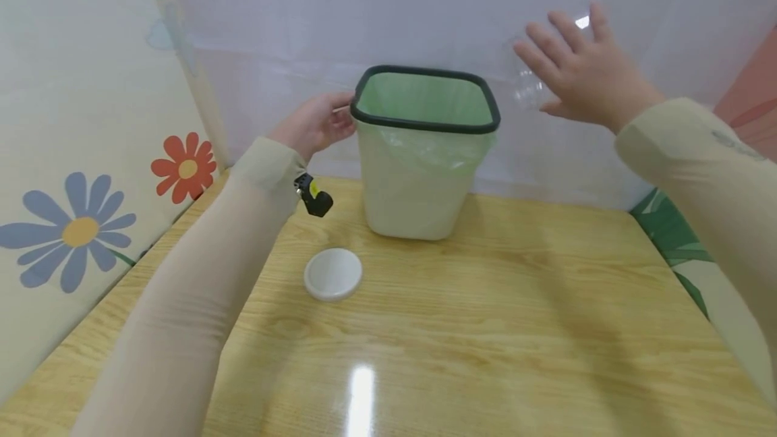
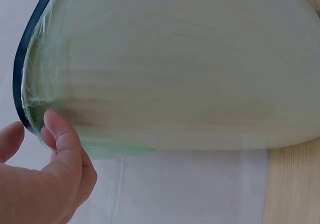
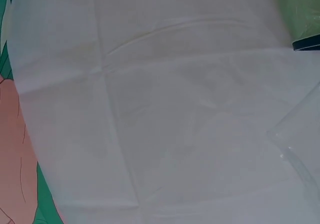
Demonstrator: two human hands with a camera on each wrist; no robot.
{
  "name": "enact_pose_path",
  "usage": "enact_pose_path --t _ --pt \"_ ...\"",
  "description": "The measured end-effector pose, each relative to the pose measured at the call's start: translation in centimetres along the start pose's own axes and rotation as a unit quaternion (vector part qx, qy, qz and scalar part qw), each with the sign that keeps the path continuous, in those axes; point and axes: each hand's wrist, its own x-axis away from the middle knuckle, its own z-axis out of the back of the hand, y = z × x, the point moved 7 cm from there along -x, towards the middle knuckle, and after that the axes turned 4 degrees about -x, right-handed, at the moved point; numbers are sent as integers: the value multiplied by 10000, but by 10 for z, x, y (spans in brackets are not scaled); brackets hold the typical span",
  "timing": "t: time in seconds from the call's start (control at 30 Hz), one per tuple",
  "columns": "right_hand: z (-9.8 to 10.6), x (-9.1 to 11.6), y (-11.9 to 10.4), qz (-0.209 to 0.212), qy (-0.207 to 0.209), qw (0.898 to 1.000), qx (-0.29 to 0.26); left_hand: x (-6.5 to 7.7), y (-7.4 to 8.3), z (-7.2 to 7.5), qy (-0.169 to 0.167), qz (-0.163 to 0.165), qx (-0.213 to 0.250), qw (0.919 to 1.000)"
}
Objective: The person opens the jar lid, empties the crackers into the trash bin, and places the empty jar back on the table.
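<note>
A cream trash bin (image 1: 413, 181) with a dark rim and a pale green bag liner (image 1: 431, 96) stands upright on the table. My left hand (image 1: 322, 123) grips its left side at the rim, thumb and curled fingers on either side of the edge. In the left wrist view, the fingers (image 2: 67, 139) meet the bag just below the rim. Raised to the bin's right, my right hand (image 1: 583, 69) holds a clear plastic container (image 1: 529, 86), fingers spread over it. The hand hides much of that container; one edge shows in the right wrist view.
A round white lid (image 1: 333, 274) lies on the wooden table (image 1: 485, 329) in front of the bin. Behind the bin hangs a pale cloth (image 1: 291, 25). Flower-printed panels (image 1: 61, 120) border the left, and a green-and-pink printed one (image 1: 674, 235) the right.
</note>
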Motion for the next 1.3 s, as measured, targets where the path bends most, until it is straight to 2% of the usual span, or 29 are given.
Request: enact_pose_path --t 0.07,0.23,0.3,0.5,0.6,0.83,1.0,1.13,1.3 --pt "0 3 2 -128 16 9996 -236 3 1 1 -78 -73 -119 9999" --pt "0 9 8 -508 -2 9972 -552 14 0 13 51 -72 -366 9993" --pt "1 12 9 -610 125 9964 -582 18 -1 19 138 -33 -362 9992" --pt "4 23 10 -667 839 9914 -751 27 -2 27 182 -18 -507 9985" --pt "4 27 12 -796 1029 9868 -965 30 -4 27 138 -40 -645 9978" --pt "2 39 18 -1294 1152 9747 -1413 36 -10 26 46 -78 -735 9973" --pt "1 50 16 -1225 1764 9636 -1592 41 -12 30 29 -83 -758 9971" --pt "-1 56 16 -1322 2071 9535 -1744 45 -13 35 8 -145 -744 9971" --pt "-4 63 16 -1536 1977 9480 -1964 48 -14 39 55 -199 -724 9972"
